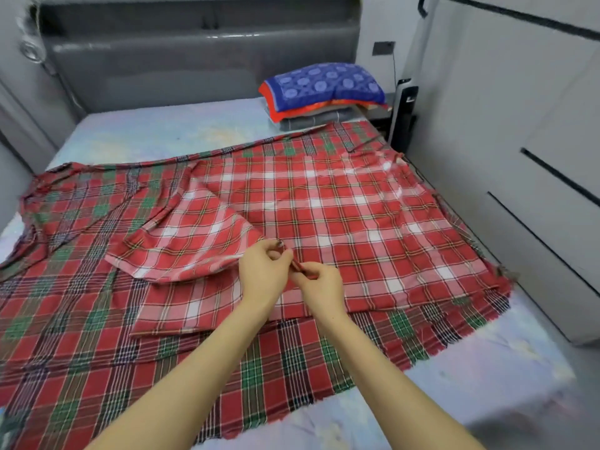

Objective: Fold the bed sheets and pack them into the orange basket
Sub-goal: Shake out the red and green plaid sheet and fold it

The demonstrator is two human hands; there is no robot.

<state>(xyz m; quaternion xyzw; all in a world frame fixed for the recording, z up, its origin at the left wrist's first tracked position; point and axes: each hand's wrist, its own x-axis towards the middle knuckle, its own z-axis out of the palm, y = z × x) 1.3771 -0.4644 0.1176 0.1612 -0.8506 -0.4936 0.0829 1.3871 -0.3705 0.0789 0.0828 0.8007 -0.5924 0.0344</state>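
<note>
Red-and-white plaid sheet: lies spread over the right and middle part of the bed, roughly flat, with a few creases near its far right corner. Its left portion is turned back over itself, forming a loose triangular flap whose tip ends at the hands.

Left hand: fingers curled, pinching the tip of the flap between thumb and fingertips. Right hand: just beside the left and touching it, fingers curled, pinching the same narrow strip of the sheet's edge. Both hands therefore grip the red-and-white plaid sheet, slightly above the cloth beneath. Both forearms enter from the near edge of the view.

Red-and-green plaid sheet: lies underneath the red-and-white one, spread wider – it shows along the left side, the near edge and a narrow band at the far edge. Its left end is rumpled, and its near hem is frayed.

Bed surface: a pale blue printed cover, visible beyond the sheets and at the near right corner. At the far right of the bed stands a stack of bedding – a blue patterned pillow on top, an orange layer under it, grey folded cloth at the bottom. The far corner of the red-and-green sheet reaches just beside this stack.

Surroundings: a grey padded headboard behind the bed; a white wardrobe with dark handle grooves along the right side; an upright black-and-white appliance between the two.
</note>
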